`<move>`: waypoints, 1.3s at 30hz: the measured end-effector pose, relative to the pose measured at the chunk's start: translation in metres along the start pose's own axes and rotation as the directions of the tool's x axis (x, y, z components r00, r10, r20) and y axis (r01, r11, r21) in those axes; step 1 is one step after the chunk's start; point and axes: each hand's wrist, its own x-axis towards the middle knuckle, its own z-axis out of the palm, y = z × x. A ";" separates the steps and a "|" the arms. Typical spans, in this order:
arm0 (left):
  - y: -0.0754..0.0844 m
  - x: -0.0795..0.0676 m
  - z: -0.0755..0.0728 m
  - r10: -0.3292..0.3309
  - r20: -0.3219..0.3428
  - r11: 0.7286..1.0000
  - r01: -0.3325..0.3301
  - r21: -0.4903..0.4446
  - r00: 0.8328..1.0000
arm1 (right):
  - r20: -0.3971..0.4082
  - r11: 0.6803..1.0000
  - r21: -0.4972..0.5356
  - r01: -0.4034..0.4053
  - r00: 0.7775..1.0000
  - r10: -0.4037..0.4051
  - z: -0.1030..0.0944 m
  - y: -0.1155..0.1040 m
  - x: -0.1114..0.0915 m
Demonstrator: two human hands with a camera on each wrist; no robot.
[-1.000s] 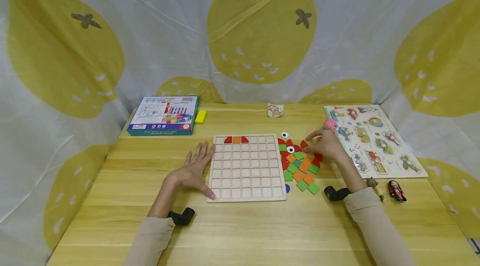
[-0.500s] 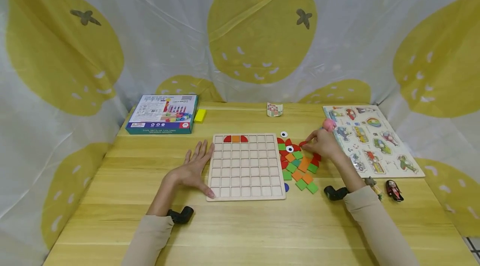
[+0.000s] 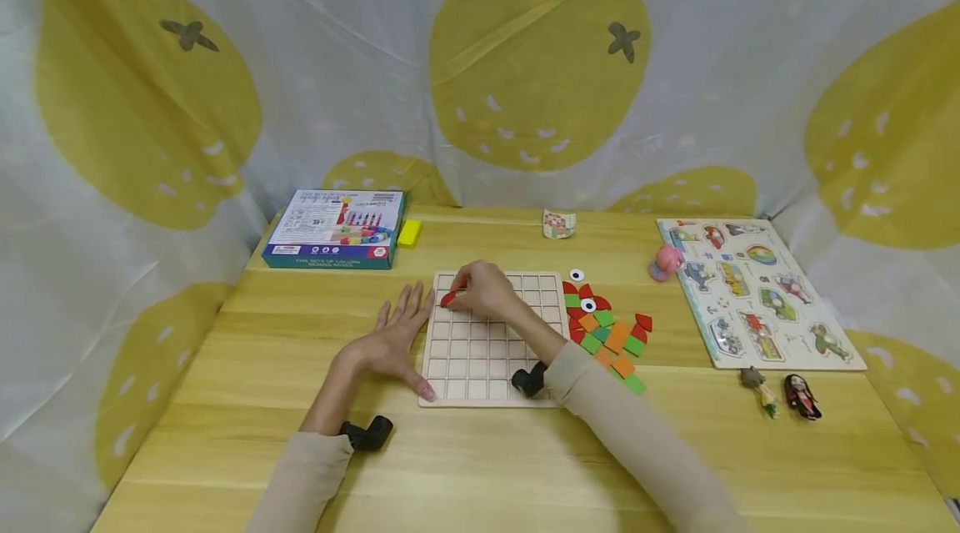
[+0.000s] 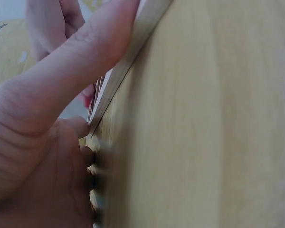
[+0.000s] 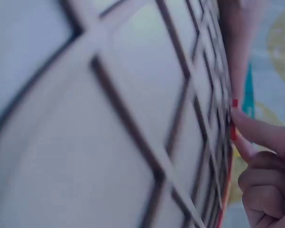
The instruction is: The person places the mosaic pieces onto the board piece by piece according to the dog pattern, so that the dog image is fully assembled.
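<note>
Left hand [image 3: 388, 347] wide-fingered against gridded wooden board [image 3: 477, 368], right hand [image 3: 486, 291] pinch-tight on thin red piece [image 3: 447, 299]

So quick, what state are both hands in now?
Left hand: open, touching the grid board.
Right hand: pinching a red piece over the board.

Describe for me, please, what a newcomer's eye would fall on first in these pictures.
Probably the big yellow fruit shapes on the pale cloth behind the table. Next comes the gridded wooden board in the middle, where the right hand pinches a red piece at the upper left and the left hand spreads along the left edge. Bright loose tiles lie just right of the board.
</note>
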 end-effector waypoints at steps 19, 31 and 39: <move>0.005 0.006 0.002 0.028 0.015 0.999 -0.027 -0.019 1.000 | -0.023 0.996 0.065 0.056 0.998 -0.055 0.004 0.015 0.010; 0.008 0.011 0.009 0.037 0.008 0.999 -0.037 -0.037 0.999 | -0.030 0.994 0.111 0.005 1.000 -0.002 -0.087 0.074 -0.041; -0.001 0.002 0.004 0.017 -0.008 0.999 -0.017 -0.045 1.000 | -0.125 0.980 0.118 -0.157 0.977 0.172 -0.120 0.138 -0.059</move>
